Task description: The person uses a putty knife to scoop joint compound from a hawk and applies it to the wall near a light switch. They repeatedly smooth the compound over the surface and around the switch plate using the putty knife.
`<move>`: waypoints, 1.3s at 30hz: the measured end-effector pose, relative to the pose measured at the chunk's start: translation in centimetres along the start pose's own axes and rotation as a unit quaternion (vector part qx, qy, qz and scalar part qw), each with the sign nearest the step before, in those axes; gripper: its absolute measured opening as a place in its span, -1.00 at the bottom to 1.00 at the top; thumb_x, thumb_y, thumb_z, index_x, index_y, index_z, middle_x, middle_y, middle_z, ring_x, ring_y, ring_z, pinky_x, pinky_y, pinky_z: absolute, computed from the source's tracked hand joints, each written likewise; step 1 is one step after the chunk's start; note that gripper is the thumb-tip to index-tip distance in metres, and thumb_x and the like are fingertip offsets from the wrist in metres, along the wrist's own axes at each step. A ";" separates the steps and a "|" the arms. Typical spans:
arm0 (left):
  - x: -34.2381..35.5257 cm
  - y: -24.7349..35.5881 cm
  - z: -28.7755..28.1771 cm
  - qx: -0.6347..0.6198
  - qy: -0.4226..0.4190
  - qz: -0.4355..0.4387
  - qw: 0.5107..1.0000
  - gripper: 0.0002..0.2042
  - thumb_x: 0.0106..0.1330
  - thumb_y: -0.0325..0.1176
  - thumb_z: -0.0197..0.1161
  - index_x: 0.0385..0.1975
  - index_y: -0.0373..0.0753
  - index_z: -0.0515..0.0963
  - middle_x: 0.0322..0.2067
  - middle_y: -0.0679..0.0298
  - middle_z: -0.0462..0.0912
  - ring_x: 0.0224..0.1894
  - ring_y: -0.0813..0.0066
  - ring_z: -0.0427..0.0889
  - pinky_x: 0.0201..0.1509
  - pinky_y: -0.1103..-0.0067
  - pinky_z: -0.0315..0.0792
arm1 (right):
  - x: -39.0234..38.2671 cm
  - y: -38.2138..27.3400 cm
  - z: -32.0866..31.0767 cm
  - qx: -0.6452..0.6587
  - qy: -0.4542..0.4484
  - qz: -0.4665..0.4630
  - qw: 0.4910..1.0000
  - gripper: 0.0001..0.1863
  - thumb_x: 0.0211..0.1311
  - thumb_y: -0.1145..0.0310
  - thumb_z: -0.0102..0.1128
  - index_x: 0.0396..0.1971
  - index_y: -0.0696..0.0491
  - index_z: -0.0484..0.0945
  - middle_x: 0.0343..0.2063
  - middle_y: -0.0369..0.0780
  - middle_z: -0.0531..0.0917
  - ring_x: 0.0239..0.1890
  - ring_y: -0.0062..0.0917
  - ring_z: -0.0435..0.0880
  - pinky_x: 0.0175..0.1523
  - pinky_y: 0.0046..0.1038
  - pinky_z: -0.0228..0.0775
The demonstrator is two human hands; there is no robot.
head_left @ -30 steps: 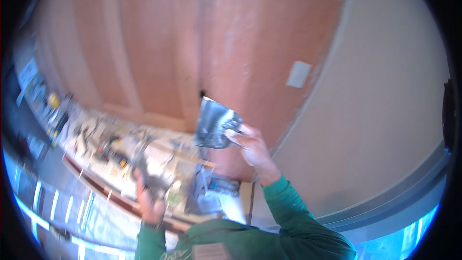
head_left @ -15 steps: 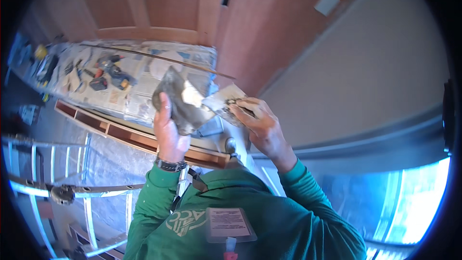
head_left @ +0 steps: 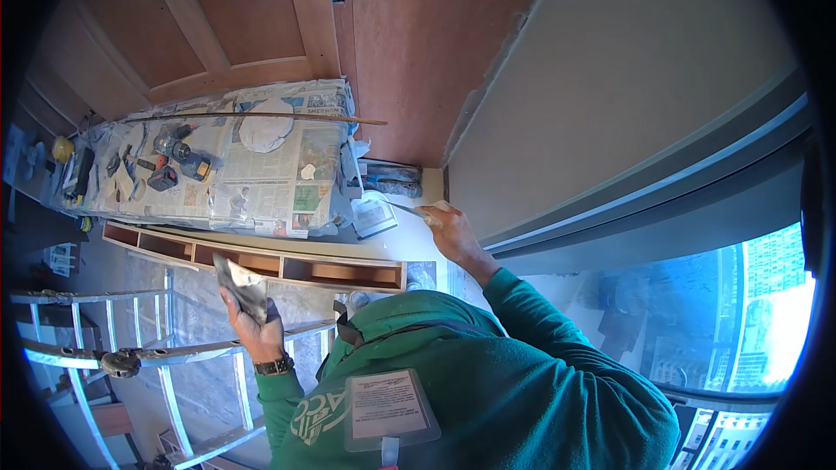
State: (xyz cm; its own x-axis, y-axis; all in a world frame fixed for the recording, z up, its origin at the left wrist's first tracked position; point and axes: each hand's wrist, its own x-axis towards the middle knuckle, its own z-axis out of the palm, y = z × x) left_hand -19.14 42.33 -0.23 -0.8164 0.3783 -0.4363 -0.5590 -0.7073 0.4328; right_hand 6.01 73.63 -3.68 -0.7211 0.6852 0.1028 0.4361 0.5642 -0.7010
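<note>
My left hand [head_left: 258,332], low and left of centre, grips a stained grey filler board [head_left: 243,285] with pale paste on its face. The board is tilted and seen at a slant. Out to the right, my right hand [head_left: 453,233] is closed round a putty knife [head_left: 406,207]. Its thin blade points left, seen nearly edge-on, and its tip is close to a white patch [head_left: 374,198] beside the newspaper-covered surface. The two tools are well apart. The handle is mostly hidden by my fingers.
A newspaper-covered bench [head_left: 270,178] carries a cordless drill [head_left: 196,161], loose tools and a long thin strip [head_left: 305,117]. In front stands a wooden compartment frame [head_left: 344,274]. A metal ladder [head_left: 174,361] is at lower left. Reddish wood panelling [head_left: 409,43] meets a grey wall [head_left: 644,96].
My hands have drawn apart: the left with the board moved down and left, the right stays out to the right with the knife. The view has turned, shifting the bench and panelling left.
</note>
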 end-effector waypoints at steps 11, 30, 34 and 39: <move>-7.2 -3.9 -2.2 0.068 -0.002 0.016 0.998 -0.71 0.39 -0.09 0.26 -0.03 -0.11 0.59 -0.21 0.43 0.68 -0.28 0.63 0.61 -0.32 0.69 0.48 | -2.6 13.2 3.2 0.351 0.031 0.286 0.891 -0.75 0.34 0.54 0.10 -0.02 0.10 0.60 -0.21 -0.29 0.69 -0.15 -0.58 0.61 -0.04 -0.50 0.45; -4.1 -4.0 2.8 0.190 0.069 0.124 0.972 -0.74 0.45 -0.15 0.20 -0.04 -0.15 0.55 -0.31 0.44 0.60 -0.42 0.68 0.50 -0.42 0.77 0.40 | -0.3 13.1 4.7 0.236 0.159 0.218 0.933 -0.72 0.29 0.53 0.13 -0.01 0.11 0.57 -0.16 -0.15 0.69 -0.11 -0.31 0.65 0.02 -0.41 0.45; -2.1 -2.4 1.8 0.309 0.053 0.161 0.936 -0.63 0.33 -0.40 0.15 0.14 -0.17 0.39 -0.10 0.40 0.52 -0.23 0.64 0.48 -0.20 0.75 0.42 | 2.6 6.0 -0.5 0.056 0.200 0.109 0.972 -0.70 0.22 0.53 0.10 -0.05 0.09 0.61 -0.17 -0.01 0.65 -0.06 -0.01 0.55 0.16 -0.19 0.37; 2.2 0.6 -2.1 0.414 0.040 0.123 0.901 -0.24 0.22 -0.77 -0.02 0.47 -0.13 0.08 0.27 0.40 0.29 0.08 0.58 0.38 0.18 0.71 0.36 | 9.7 7.4 -5.8 -0.240 0.266 -0.128 0.925 -0.44 0.01 0.68 0.02 0.03 -0.06 0.65 -0.05 -0.11 0.58 0.03 -0.20 0.52 0.39 0.11 0.11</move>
State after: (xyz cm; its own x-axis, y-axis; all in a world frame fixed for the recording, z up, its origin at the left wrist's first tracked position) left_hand -20.97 41.47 -2.59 -0.9358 0.2031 -0.2882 -0.3061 -0.0622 0.9500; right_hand 5.41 87.12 -3.81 -0.5219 0.5591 0.6442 0.5690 0.7908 -0.2254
